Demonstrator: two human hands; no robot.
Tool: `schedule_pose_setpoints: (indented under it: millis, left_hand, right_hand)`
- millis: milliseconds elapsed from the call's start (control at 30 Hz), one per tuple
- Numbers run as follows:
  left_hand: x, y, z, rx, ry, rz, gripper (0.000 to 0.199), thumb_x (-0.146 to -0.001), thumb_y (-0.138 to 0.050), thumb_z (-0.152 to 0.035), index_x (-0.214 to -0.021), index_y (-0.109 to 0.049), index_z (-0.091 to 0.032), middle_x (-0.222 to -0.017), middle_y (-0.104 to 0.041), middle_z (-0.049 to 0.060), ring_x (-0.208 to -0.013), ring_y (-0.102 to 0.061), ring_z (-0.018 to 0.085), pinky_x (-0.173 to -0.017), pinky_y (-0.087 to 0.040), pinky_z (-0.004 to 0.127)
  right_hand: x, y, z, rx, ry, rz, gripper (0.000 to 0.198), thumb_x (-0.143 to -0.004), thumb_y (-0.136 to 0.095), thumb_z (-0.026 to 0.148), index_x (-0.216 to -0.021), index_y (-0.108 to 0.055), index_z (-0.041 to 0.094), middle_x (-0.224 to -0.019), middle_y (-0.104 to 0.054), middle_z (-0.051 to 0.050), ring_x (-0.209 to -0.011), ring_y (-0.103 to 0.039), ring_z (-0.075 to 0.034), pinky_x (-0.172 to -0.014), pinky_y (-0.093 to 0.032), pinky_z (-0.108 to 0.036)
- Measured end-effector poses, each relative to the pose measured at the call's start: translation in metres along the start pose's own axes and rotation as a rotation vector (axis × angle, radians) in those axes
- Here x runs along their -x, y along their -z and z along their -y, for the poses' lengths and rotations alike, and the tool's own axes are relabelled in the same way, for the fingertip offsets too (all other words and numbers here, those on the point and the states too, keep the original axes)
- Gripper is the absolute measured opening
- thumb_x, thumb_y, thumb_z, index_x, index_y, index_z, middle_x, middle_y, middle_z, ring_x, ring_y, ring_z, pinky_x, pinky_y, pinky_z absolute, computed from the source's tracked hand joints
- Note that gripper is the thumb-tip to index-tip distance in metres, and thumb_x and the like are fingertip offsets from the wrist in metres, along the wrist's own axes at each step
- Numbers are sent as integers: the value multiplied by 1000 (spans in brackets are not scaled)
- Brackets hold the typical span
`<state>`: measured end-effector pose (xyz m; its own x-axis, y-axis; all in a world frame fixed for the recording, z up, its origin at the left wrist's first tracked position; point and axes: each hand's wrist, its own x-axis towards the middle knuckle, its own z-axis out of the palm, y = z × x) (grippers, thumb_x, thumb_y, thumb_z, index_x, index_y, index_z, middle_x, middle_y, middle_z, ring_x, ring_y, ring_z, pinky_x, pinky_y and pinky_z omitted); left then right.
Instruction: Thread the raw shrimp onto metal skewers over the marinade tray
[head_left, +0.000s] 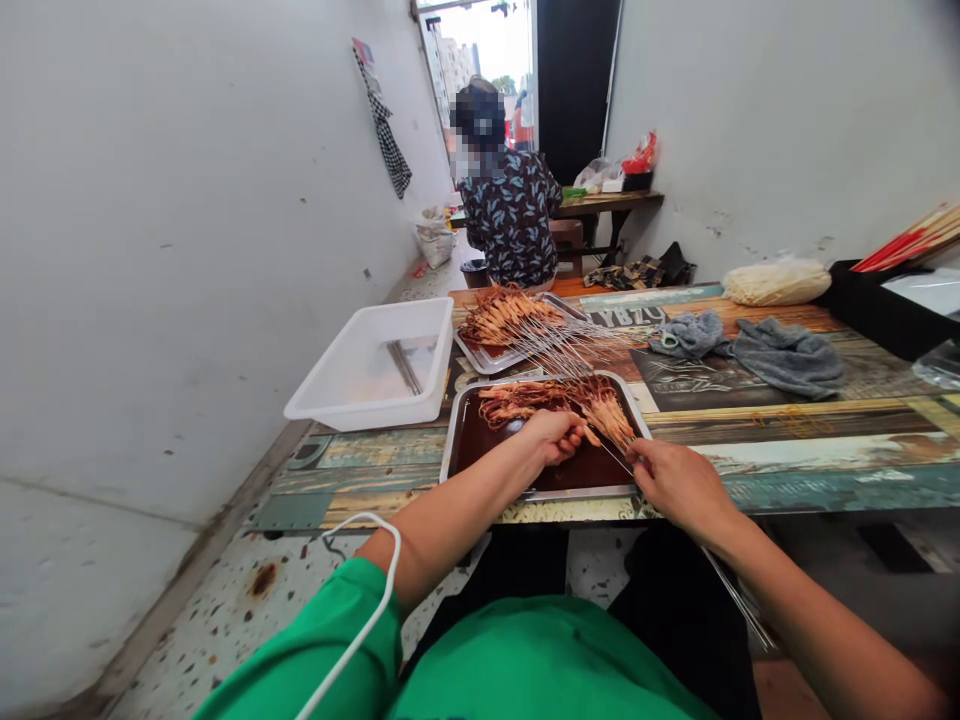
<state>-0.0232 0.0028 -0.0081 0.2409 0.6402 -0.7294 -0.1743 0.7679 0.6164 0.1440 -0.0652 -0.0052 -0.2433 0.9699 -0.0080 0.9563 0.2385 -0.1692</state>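
Left grip (556, 436) pinching slender orange-brown food (592, 438) risks a prick should the thin silvery-metal skewer (616, 459) pinched by the right grip (675, 478) slip.

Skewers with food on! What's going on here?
A person in a green top is working over the nearer tray. The right-hand grip holds a bundle of loaded skewers, while the left-hand grip pinches a food piece beside it. More skewered food is piled on the farther tray. Beyond, another person has their back turned.
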Motion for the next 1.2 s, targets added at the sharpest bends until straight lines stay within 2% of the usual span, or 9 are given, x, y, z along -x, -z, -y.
schedule_pose_setpoints:
  millis: [100, 233, 433, 633, 833, 1000, 1100, 1200]
  left_hand:
    - [0, 1, 1, -19, 6, -10, 24, -82, -43, -7, -60, -38, -14, -42, -37, -6, -31, -27, -1, -32, -11, 9]
    - [0, 2, 3, -38, -5, -27, 23, -82, -43, -6, -60, -40, -14, -42, -40, -5, -31, -29, 0, -32, -12, 9]
    - [0, 3, 6, -51, -37, -26, 24, -80, -44, -5, -58, -40, -14, -42, -40, -5, -31, -30, 0, -32, -12, 10]
    - [-1, 4, 10, -60, -88, -46, 22, -78, -42, -4, -60, -42, -14, -42, -41, -4, -30, -31, 1, -31, -12, 11]
    - [8, 6, 12, -126, -92, 5, 20, -81, -40, -7, -63, -44, -14, -44, -44, -3, -30, -33, 2, -30, -13, 11]
    - [13, 4, 11, -143, -96, 45, 22, -82, -40, -7, -62, -44, -14, -43, -43, -3, -30, -33, 1, -30, -13, 11]
    - [15, 3, 12, -147, -99, 58, 22, -82, -40, -7, -62, -44, -13, -43, -44, -3, -30, -32, 1, -31, -13, 11]
    - [19, 13, 11, -231, -154, 61, 18, -81, -41, -8, -66, -50, -12, -47, -48, -2, -32, -35, 2, -32, -15, 13]
  right_hand:
    - [1, 0, 2, 58, 55, 0, 22, -83, -42, 23, -86, -64, 21, -87, -68, -5, -76, -61, -17, -58, -32, -25]
    - [0, 0, 6, 155, 65, 9, 17, -83, -47, 25, -85, -62, 17, -84, -66, -7, -76, -62, -19, -57, -35, -26]
    - [2, -3, 14, 314, 136, -41, 20, -84, -41, 13, -82, -61, 12, -79, -64, -12, -70, -63, -22, -55, -38, -29]
    - [7, 0, 26, 386, 100, -1, 22, -80, -40, 4, -81, -62, 10, -79, -64, -14, -71, -63, -23, -55, -40, -28]
    - [2, -4, 22, 350, 48, 21, 21, -80, -41, 7, -82, -62, 10, -80, -66, -14, -71, -64, -22, -54, -37, -27]
    - [-8, -2, 16, 197, -33, 14, 21, -81, -42, 19, -76, -62, 15, -76, -68, -10, -71, -63, -20, -55, -33, -27]
    - [-7, -1, 17, 86, -58, -46, 18, -77, -44, 23, -74, -61, 17, -74, -67, -6, -67, -61, -17, -55, -31, -26]
    - [-4, -3, 16, 8, -43, -120, 16, -76, -44, 26, -74, -59, 19, -72, -66, -3, -62, -58, -15, -53, -30, -25]
